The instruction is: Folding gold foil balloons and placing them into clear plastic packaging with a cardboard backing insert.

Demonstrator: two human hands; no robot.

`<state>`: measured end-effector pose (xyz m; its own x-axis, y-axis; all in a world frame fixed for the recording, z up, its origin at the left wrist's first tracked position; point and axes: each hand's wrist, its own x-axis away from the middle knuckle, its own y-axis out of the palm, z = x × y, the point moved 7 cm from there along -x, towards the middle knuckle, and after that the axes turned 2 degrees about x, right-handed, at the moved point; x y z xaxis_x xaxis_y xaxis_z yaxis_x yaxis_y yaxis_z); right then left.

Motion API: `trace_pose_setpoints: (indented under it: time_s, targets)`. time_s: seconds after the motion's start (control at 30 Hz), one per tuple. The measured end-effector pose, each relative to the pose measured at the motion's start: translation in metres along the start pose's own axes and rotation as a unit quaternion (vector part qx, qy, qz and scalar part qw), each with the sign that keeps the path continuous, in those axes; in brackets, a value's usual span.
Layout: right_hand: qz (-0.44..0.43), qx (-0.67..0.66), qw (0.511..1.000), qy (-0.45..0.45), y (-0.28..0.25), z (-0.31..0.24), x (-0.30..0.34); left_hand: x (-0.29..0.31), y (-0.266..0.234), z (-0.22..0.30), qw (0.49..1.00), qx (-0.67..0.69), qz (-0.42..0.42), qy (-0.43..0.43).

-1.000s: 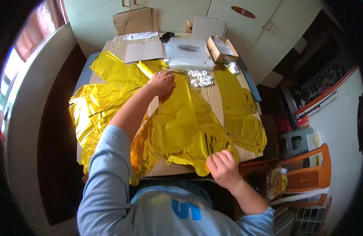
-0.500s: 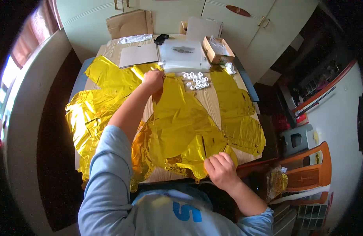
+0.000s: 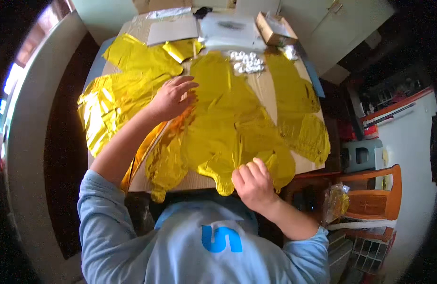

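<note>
Several flat gold foil balloons lie spread over the wooden table. My left hand (image 3: pixel 173 98) is open, its fingers stretched out above the left edge of the middle foil balloon (image 3: pixel 214 94). Under the left wrist, a folded foil piece shows an orange sheen. My right hand (image 3: pixel 254 185) is closed at the near edge of the middle balloon, pinching its rim; the fingertips are partly hidden. A crinkled, shiny balloon (image 3: pixel 102 111) lies to the left. Another long gold balloon (image 3: pixel 299 106) rests to the right.
Small white rolls (image 3: pixel 247 62) sit behind the middle balloon. Farther back are a stack of clear plastic bags (image 3: pixel 232 35), a pale flat board (image 3: pixel 173 32) and a cardboard box (image 3: pixel 276 29) with plastic inside. A wooden chair (image 3: pixel 370 203) stands at the right.
My left hand has come back from the far end of the middle balloon and its fingers have opened. My right hand stays at the near edge. The view has tilted down.
</note>
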<state>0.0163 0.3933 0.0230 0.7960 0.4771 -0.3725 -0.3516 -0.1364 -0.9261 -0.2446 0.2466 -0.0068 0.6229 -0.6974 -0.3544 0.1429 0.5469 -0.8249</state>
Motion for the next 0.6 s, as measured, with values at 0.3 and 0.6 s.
trace_pose_setpoints:
  time_s: [0.3, 0.6]
  targets:
    - [0.004, -0.094, 0.995, 0.034, -0.024, -0.016, 0.029, 0.031, 0.031, 0.033, 0.991, -0.023, -0.078, 0.108]
    - [0.058, -0.685, 0.467, 0.556, 0.083, -0.012, 0.143, 0.026, 0.043, 0.034, 0.991, -0.044, -0.050, 0.120]
